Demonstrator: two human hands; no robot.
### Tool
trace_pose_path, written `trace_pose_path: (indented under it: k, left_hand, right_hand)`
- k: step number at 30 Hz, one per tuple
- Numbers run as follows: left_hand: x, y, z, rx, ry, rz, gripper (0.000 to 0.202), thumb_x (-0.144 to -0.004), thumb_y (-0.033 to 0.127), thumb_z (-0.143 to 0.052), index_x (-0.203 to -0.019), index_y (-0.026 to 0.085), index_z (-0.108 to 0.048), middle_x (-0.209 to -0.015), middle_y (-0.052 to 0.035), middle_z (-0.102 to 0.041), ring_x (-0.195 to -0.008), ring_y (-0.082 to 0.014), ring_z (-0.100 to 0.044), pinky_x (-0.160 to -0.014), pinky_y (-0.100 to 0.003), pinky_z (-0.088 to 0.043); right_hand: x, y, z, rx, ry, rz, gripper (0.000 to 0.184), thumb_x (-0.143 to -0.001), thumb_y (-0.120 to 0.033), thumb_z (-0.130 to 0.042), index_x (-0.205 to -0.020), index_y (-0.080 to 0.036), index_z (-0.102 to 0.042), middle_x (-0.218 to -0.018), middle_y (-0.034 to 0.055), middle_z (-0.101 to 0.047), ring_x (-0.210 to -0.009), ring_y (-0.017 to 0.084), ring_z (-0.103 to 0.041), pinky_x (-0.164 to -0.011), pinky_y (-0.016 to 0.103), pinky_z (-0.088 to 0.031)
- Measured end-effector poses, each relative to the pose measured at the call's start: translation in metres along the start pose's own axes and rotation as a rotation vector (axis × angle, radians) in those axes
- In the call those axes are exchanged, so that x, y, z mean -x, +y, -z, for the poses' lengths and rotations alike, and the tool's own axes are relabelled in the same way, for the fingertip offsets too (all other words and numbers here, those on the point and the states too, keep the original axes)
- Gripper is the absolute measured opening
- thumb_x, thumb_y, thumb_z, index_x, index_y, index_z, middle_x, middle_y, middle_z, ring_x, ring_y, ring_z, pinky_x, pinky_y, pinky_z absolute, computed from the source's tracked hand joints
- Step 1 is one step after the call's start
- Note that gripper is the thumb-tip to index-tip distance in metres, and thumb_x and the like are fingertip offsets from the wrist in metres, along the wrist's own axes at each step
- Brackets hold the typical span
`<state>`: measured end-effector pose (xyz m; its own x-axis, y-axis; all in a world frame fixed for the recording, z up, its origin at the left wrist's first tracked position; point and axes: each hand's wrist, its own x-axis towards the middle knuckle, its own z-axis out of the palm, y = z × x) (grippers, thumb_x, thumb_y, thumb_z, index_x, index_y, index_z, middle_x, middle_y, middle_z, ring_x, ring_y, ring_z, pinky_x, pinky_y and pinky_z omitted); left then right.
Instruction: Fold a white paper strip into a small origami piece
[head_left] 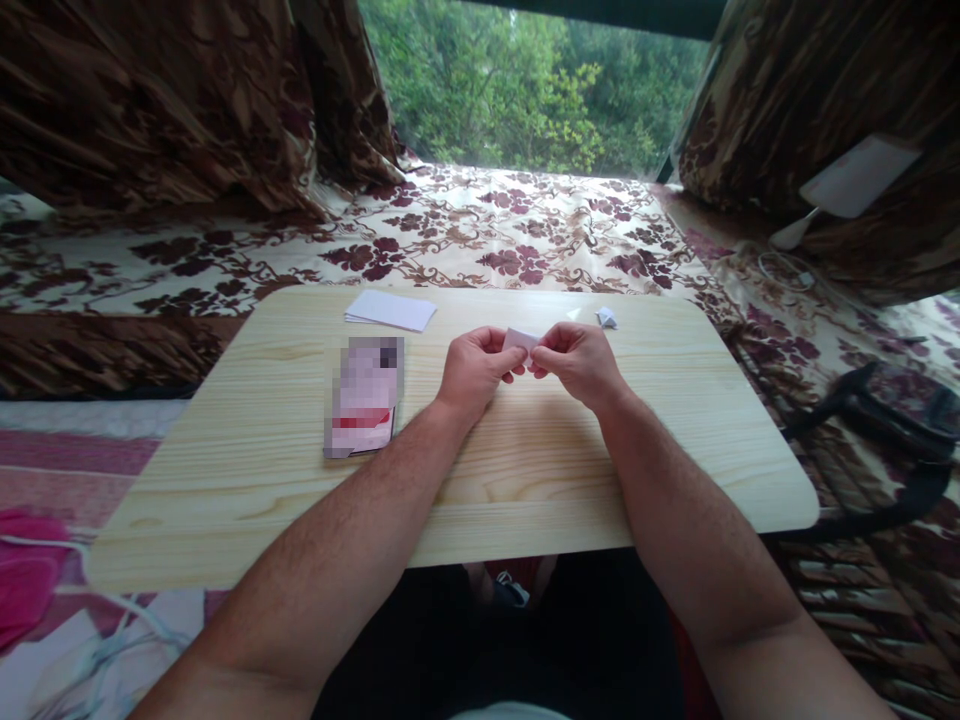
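Note:
A small piece of white paper (522, 338) is pinched between my two hands, held over the middle of the wooden table (540, 480). My left hand (480, 365) grips its left side, thumb in front. The fingers of my right hand (577, 358) are closed on its right edge. Whether the paper is folded, I cannot make out for sure. Just beyond my right hand sits a small folded white paper piece (607, 318). To the left of my left hand lies a stack of white paper (391, 310), and nearer me a book-like item (364, 395) whose cover is blurred out.
A floral-covered ledge (517, 230) runs behind the table below a window. On it at the right stands a white lamp (859, 180) with a cable. A black bag (907, 420) is beside the table's right edge. White cables (127, 610) and papers lie at the lower left.

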<state>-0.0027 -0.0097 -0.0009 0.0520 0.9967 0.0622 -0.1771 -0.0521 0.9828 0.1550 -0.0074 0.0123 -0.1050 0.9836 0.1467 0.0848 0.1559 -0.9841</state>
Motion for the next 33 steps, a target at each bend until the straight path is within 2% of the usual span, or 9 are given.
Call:
trace_pose_path:
  k: [11, 18, 27, 33]
  left_hand:
    - [-0.0009, -0.0014, -0.0011, 0.013, 0.017, -0.023, 0.018, -0.065, 0.021, -0.076, -0.078, 0.012, -0.067, -0.060, -0.0009, -0.066, -0.051, -0.0096, -0.056, -0.048, -0.022, -0.042]
    - [-0.0001, 0.0003, -0.0011, 0.070, 0.009, -0.048, 0.039, -0.064, 0.023, -0.080, -0.099, 0.013, -0.065, -0.065, 0.0004, -0.068, -0.050, -0.0096, -0.054, -0.050, -0.023, -0.044]
    - [0.0021, 0.0037, -0.0031, 0.052, -0.023, -0.077, 0.038, -0.065, 0.022, -0.077, -0.100, 0.015, -0.064, -0.064, 0.0016, -0.067, -0.052, -0.0097, -0.055, -0.053, -0.024, -0.043]
    - [0.0038, 0.0060, -0.0032, 0.033, -0.028, -0.067, 0.038, -0.065, 0.021, -0.076, -0.101, 0.015, -0.064, -0.065, 0.0021, -0.066, -0.055, -0.0100, -0.057, -0.055, -0.023, -0.045]
  right_hand:
    - [0.0019, -0.0016, -0.0030, -0.019, 0.013, -0.022, 0.019, -0.069, -0.027, -0.076, -0.065, -0.016, -0.062, -0.057, 0.0017, -0.068, -0.050, 0.013, -0.063, -0.049, 0.024, -0.052]
    - [0.0029, -0.0061, -0.0033, -0.160, 0.021, -0.174, 0.028, -0.068, -0.037, -0.081, -0.076, -0.017, -0.063, -0.064, -0.0001, -0.068, -0.055, 0.014, -0.066, -0.048, 0.023, -0.053]
    - [0.0032, -0.0049, -0.0023, -0.171, 0.021, -0.092, 0.031, -0.069, -0.041, -0.083, -0.068, -0.016, -0.065, -0.056, 0.0001, -0.066, -0.047, 0.010, -0.057, -0.047, 0.022, -0.048]
    - [0.0034, -0.0059, -0.0003, -0.194, -0.007, -0.125, 0.031, -0.070, -0.044, -0.082, -0.071, -0.017, -0.066, -0.057, -0.0010, -0.065, -0.050, 0.011, -0.058, -0.049, 0.023, -0.049]
